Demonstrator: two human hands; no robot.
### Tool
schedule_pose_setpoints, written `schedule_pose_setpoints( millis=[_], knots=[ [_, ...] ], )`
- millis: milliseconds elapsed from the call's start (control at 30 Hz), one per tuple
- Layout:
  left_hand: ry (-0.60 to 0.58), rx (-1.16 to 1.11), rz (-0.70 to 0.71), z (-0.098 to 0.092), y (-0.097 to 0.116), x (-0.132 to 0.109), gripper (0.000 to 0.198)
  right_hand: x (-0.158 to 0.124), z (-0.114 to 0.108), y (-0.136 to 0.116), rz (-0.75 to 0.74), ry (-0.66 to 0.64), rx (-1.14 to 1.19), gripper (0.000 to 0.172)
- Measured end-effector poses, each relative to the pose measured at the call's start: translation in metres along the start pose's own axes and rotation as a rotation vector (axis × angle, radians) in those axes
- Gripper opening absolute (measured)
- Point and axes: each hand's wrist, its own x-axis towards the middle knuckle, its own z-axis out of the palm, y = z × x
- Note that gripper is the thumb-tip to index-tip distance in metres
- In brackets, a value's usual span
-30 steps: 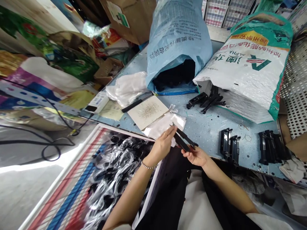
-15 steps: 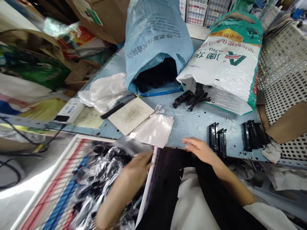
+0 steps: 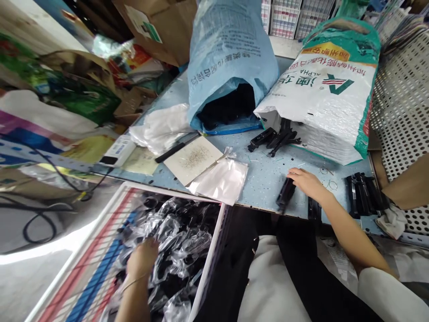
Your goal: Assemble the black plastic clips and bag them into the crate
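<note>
Toward the front edge of the tabletop point(image 3: 263, 190), the right hand point(image 3: 307, 182), empty moments ago, is now pinching a black plastic part point(image 3: 286, 193), seemingly a fresh workpiece, while the left hand point(image 3: 144, 256), its grip indiscernible, is hanging over bagged parts point(image 3: 174, 229) in the crate point(image 3: 216, 232).

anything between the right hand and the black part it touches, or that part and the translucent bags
Nothing visible: the right hand holds the long black plastic part, and only blue tabletop separates it from the flat translucent plastic bags.
</note>
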Motion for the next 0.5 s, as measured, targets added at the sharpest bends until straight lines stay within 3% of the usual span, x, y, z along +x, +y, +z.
schedule_pose_setpoints(
  millis=[100,200,267,367,500],
  knots=[
    [0.233,0.030,-0.119,0.041,0.023,0.043,0.027,0.014,0.008,-0.022,0.006,-0.018,-0.002,0.022],
    [0.130,-0.037,-0.026,0.091,0.071,0.092,0.019,0.018,0.015,-0.036,0.058,-0.025,-0.002,0.019],
    [0.048,-0.133,-0.031,0.115,0.097,0.117,0.015,0.014,0.019,-0.038,0.117,-0.018,0.048,0.021],
    [-0.002,-0.238,-0.128,0.124,0.107,0.139,0.016,0.002,0.028,-0.033,0.223,0.043,0.301,0.025],
    [-0.048,-0.325,-0.266,0.109,0.085,0.149,0.025,-0.007,0.041,-0.041,0.382,0.055,0.977,0.030]
  ],
)
